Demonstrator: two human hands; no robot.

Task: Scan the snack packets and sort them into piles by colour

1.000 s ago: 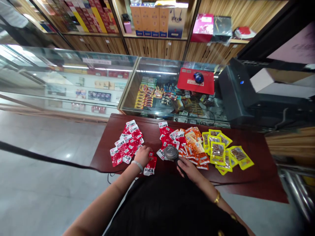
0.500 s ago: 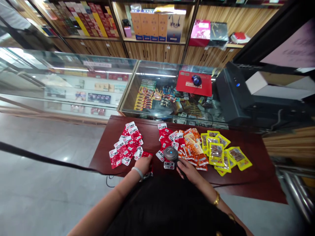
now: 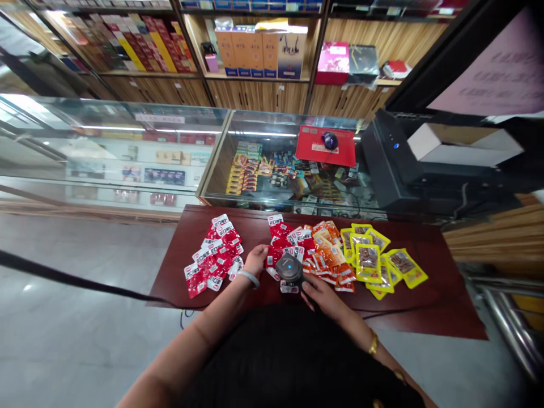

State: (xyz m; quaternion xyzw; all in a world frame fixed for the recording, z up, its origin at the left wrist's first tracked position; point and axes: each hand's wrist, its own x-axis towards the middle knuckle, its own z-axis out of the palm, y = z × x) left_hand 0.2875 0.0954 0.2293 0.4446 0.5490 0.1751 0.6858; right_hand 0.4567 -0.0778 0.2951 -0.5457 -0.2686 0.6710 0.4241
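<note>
My left hand [image 3: 256, 259] is closed on a small red snack packet [image 3: 272, 258] and holds it in front of a dark handheld barcode scanner [image 3: 289, 269]. My right hand [image 3: 317, 290] grips the scanner's handle near the table's front edge. The scanner shows a small blue light. On the dark red table [image 3: 425, 300] lie a pile of red packets [image 3: 215, 255] at the left, a mixed red and orange pile [image 3: 323, 255] in the middle, and yellow packets [image 3: 378, 258] at the right.
A glass display counter [image 3: 272, 158] with goods inside stands behind the table. On it lie a red mat with a mouse [image 3: 326, 144] and a black machine [image 3: 391, 164]. Wooden shelves with boxes [image 3: 259, 48] line the back wall. A black cable [image 3: 76, 280] runs left over the floor.
My left hand left the red pile's edge, moved right and up, and now holds a red packet at the scanner. The scanner's blue light now shows.
</note>
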